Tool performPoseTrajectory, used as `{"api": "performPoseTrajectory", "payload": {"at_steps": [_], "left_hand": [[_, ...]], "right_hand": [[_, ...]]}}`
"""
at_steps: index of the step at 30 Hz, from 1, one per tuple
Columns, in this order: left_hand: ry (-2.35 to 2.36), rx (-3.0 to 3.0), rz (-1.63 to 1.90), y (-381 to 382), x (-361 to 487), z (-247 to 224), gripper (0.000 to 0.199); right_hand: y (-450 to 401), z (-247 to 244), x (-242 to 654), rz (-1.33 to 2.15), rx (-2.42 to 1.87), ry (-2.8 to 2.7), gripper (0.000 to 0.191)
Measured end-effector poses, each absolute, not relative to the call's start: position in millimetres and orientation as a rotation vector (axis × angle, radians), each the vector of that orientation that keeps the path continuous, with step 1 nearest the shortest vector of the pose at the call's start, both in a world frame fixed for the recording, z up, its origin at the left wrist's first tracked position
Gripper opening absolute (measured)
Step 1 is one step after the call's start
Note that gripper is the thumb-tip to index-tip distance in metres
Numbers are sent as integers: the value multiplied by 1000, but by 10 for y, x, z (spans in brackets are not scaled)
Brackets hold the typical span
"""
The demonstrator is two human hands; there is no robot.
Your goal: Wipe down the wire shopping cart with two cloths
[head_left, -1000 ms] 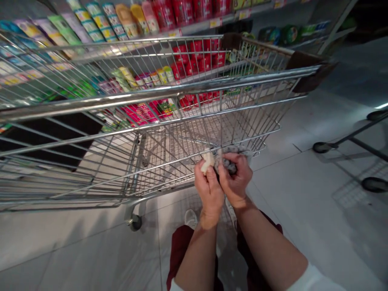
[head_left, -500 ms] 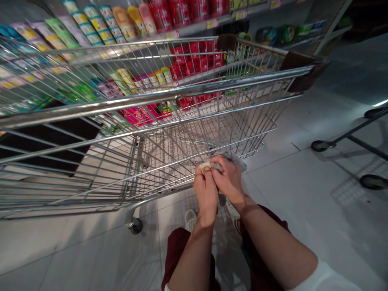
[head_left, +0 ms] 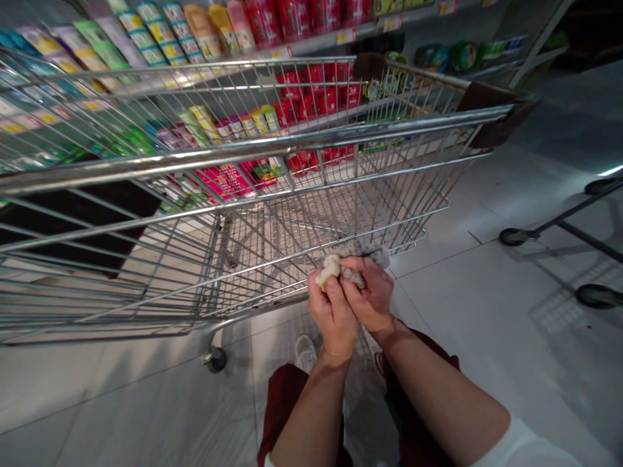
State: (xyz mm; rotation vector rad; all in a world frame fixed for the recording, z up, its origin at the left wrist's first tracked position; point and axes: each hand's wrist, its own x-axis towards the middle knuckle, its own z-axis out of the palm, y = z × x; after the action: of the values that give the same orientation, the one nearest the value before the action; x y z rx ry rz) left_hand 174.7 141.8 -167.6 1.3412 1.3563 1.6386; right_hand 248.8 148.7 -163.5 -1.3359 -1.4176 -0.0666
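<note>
Side by side in the lower middle of the head view, my left hand [head_left: 335, 318] and my right hand [head_left: 370, 295] are both closed on a crumpled cloth [head_left: 331, 266]. It looks cream at the left hand and grey around the right. Some of the grey cloth spreads out beyond my right knuckles. My hands are close against the lower side wires of a metal shopping cart [head_left: 272, 155]. Whether the cloth wraps around a wire or only lies against it, I cannot tell. Much of the cloth is hidden inside my fingers.
Behind the cart, shelves [head_left: 311, 48] carry coloured bottles, tubs and red containers. A dark panel [head_left: 82, 220] shows through the cart's left side. A cart caster [head_left: 215, 359] stands on the tiled floor [head_left: 160, 408]. Another wheeled frame [head_left: 584, 211] is at right.
My hands have turned slightly, and more of the bunched cream cloth now shows above my left fingers. Both hands remain closed at nearly the same spot by the cart.
</note>
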Motion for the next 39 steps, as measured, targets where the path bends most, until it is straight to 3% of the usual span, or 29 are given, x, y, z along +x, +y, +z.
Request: {"api": "performPoseTrajectory", "payload": {"at_steps": [7,14,24,29,39], "left_hand": [[1455,1194,1791,1500,1607,-1669,37],[1296,1300,1682,1554,1586,-1702,38],[1619,1459,1199,1619,1543,-1779,30],[1668,1493,1136,1618,1543,-1783,33],[1289,1476,1635,1429,1571,-1719,36]], "right_hand": [[1532,-1571,2328,3,-1220,-1470,30],[1562,-1609,2383,93,-1224,-1522,25],[1558,-1643,2461,408,-1791,-1686,26],[1552,-1644,2476,415,-1815,-1700,26],[1495,-1690,2437,96,-1287,-1624,29]]}}
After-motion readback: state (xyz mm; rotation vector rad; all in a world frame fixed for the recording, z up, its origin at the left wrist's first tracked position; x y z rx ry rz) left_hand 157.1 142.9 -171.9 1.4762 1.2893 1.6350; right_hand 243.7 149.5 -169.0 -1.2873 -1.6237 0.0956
